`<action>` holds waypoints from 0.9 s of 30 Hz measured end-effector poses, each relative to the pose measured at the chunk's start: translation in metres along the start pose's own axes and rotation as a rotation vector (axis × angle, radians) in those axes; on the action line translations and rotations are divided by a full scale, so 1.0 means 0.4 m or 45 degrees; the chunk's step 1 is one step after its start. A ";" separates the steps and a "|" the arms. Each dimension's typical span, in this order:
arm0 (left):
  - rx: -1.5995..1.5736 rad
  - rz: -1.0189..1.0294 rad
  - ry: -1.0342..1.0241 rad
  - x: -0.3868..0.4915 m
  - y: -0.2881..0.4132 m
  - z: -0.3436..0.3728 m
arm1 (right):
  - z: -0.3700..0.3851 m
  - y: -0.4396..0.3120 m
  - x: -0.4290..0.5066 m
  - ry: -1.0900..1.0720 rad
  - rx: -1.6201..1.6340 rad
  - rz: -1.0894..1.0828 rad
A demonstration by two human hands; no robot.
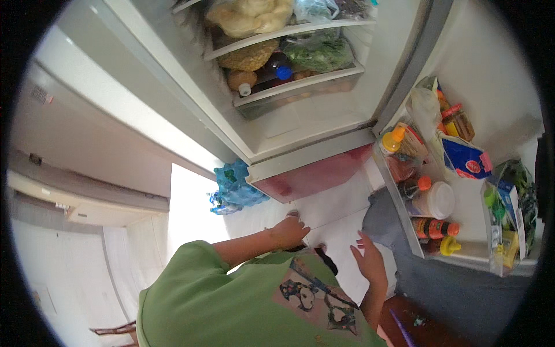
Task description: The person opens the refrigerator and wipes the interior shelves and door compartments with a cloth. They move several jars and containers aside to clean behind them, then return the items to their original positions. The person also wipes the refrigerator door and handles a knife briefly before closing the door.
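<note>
My left hand (288,233) hangs in front of my green shirt (234,299), back upward and fingers loosely bent; nothing shows in it. To the right, my right hand (368,256) is held over the floor, fingers apart, holding nothing. An open refrigerator (295,117) stands before me, beyond the reach of both hands. Its shelves hold a bag of leafy greens (318,54), a bag of yellowish food (247,56) and a dark bottle with a blue cap (282,69). Nearest my right hand is the open fridge door's lower shelf (401,214), with sauce bottles (433,227) and a white-lidded tub (440,199).
A blue plastic bag of bottles (238,186) sits on the tiled floor left of the fridge. The door's higher shelf carries a jar with a red lid (459,123) and a blue packet (464,158). A grey mat (446,295) lies below the door.
</note>
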State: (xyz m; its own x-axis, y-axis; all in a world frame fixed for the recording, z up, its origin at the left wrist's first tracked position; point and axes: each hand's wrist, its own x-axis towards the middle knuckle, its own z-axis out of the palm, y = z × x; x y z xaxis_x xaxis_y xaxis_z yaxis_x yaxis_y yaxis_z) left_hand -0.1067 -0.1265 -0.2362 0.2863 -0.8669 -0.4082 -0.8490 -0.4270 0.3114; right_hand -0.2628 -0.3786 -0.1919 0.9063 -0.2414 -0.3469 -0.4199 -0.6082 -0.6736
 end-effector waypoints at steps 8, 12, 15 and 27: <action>-0.179 -0.472 -0.183 -0.228 0.070 0.089 | 0.062 0.033 0.106 -0.366 -0.134 -0.310; -0.324 -0.610 -0.207 -0.342 0.099 0.116 | 0.094 -0.076 0.165 -0.374 -0.147 -0.476; -0.421 -0.684 -0.152 -0.399 0.102 0.158 | 0.153 -0.147 0.207 -0.264 -0.068 -0.702; -0.481 -0.805 0.141 -0.785 -0.094 0.357 | 0.171 -0.633 0.791 0.938 -0.571 -0.897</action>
State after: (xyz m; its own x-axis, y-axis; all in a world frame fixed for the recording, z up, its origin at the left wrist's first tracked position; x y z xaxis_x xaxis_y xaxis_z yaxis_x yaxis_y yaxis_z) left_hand -0.2281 0.1987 -0.2423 0.7297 -0.4388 -0.5244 -0.3028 -0.8950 0.3276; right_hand 0.1271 -0.2492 -0.1758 0.8047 -0.0338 0.5927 0.1205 -0.9683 -0.2189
